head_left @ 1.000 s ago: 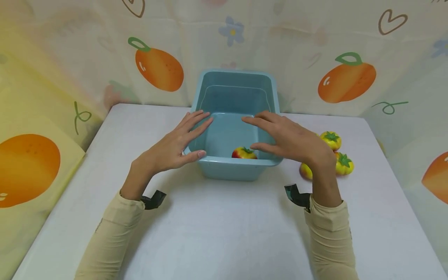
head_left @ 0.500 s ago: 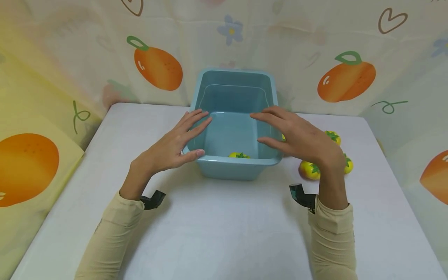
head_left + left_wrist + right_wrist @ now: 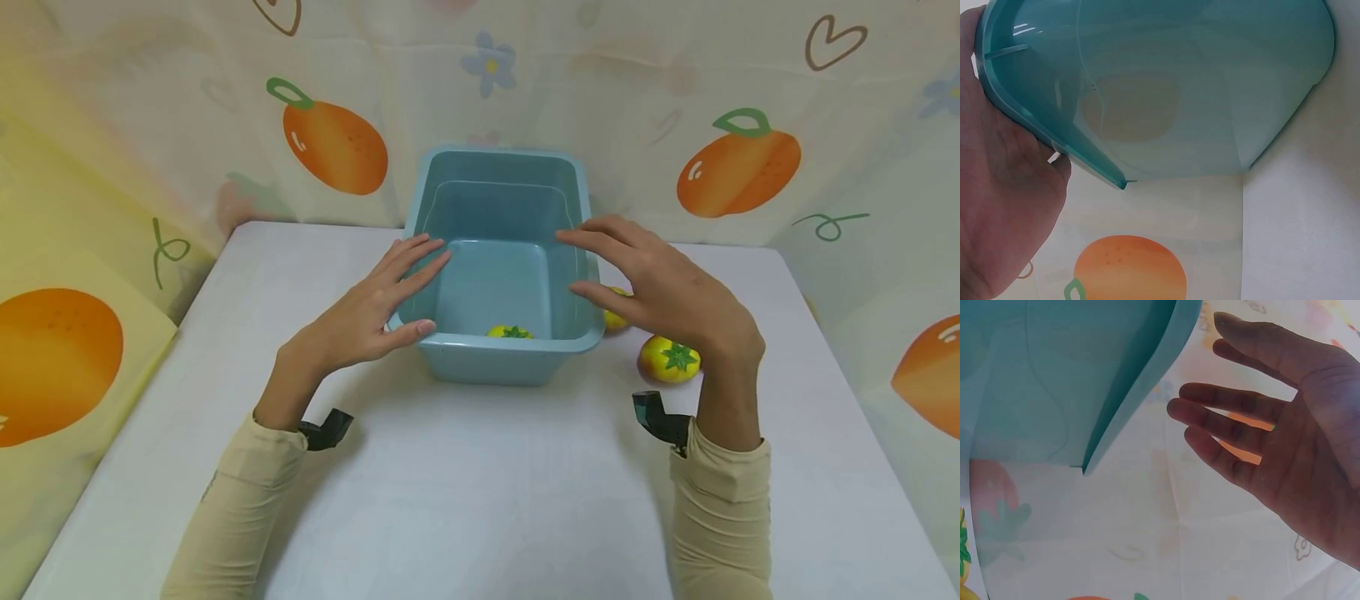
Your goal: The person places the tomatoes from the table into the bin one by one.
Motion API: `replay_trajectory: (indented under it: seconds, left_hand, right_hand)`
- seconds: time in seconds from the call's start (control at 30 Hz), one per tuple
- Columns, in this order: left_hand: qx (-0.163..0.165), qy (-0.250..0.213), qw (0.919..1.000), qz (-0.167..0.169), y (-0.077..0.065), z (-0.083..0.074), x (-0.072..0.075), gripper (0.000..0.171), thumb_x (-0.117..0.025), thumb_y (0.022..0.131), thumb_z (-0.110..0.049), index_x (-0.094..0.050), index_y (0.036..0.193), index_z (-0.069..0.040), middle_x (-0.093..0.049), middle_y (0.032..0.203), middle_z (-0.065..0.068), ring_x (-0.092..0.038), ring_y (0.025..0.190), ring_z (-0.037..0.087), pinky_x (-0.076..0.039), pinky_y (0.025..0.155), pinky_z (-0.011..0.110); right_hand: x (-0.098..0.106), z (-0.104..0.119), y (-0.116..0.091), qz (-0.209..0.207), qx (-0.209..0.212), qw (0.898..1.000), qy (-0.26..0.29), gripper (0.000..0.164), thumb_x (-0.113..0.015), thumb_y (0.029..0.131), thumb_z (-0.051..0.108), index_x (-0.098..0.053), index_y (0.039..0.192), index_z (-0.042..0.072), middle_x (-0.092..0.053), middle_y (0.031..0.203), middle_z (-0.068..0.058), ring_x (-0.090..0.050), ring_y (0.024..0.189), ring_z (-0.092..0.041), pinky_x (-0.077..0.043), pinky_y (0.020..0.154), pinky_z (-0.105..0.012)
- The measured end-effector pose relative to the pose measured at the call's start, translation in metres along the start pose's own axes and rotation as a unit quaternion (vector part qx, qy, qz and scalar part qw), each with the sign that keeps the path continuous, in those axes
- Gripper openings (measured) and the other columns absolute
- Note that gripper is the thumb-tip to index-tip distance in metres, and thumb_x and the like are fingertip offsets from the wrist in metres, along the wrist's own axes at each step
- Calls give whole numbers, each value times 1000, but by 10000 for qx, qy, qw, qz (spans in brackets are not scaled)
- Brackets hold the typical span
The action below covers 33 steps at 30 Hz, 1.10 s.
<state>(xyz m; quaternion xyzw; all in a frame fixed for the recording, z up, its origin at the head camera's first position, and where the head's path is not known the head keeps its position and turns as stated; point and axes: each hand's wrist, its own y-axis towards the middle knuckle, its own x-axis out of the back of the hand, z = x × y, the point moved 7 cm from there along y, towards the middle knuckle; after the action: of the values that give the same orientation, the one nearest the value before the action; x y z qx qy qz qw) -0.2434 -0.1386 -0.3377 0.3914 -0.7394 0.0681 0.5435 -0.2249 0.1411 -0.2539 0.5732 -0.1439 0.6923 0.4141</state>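
A light blue plastic basin (image 3: 487,362) stands at the table's far side. Inside it, just behind the near wall, shows the green-leafed top of a yellow toy fruit (image 3: 512,332). My left hand (image 3: 363,317) rests at the basin's left rim, fingers spread and straight; the left wrist view shows the palm (image 3: 1010,187) against the rim. Over the basin's right edge hovers my right hand (image 3: 663,279), fingers loosely bent and holding nothing; in the right wrist view it is apart from the rim. Beneath it lie two yellow-and-red toy fruits, one nearer (image 3: 670,359) and one beside the basin (image 3: 617,312).
The white tabletop (image 3: 480,483) runs up to a fabric backdrop (image 3: 637,100) printed with oranges, close behind the basin. A yellow cloth (image 3: 67,208) hangs at the left. My right hand and wrist block part of the table's right side.
My right hand has moved right, from over the basin's middle to its right edge. The fruit in the basin has dropped lower behind the near wall. My left hand has stayed put.
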Motion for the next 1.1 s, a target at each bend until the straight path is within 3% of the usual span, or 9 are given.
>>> replay_trajectory:
  seconds: [0.43,0.6,0.73,1.1]
  left_hand:
    - [-95,-42,9999,-79,1,0,-1,79,-44,105,-61,-30,165,-12,-28,172,13,-15,164,33,-5,136,55]
    - [-101,-30,9999,-86,0,0,-1,78,-46,104,-59,-29,166,-15,-28,172,14,-15,164,33,-5,136,56]
    - [-91,-16,9999,-97,0,0,0,77,-46,104,-58,-30,166,-14,-28,172,12,-15,164,32,-6,135,56]
    - [-88,-39,9999,-90,1,0,-1,78,-43,105,-62,-29,166,-15,-29,172,14,-15,164,32,-5,136,55]
  right_hand:
    - [9,-9,-10,-184,-332,9993,8,61,-76,97,19,-53,153,16,-57,147,-10,-57,134,-30,-55,107,-54]
    - [10,-19,-18,-14,-762,9971,93,62,-71,100,24,-48,157,20,-54,151,-8,-58,134,-29,-55,106,-57]
    - [11,-29,-23,127,-1053,9943,52,63,-68,102,27,-43,160,19,-52,154,-9,-52,141,-33,-48,113,-63]
    - [8,-44,-29,456,-1438,9885,-106,65,-66,103,30,-40,162,19,-49,157,-13,-48,144,-38,-46,112,-67]
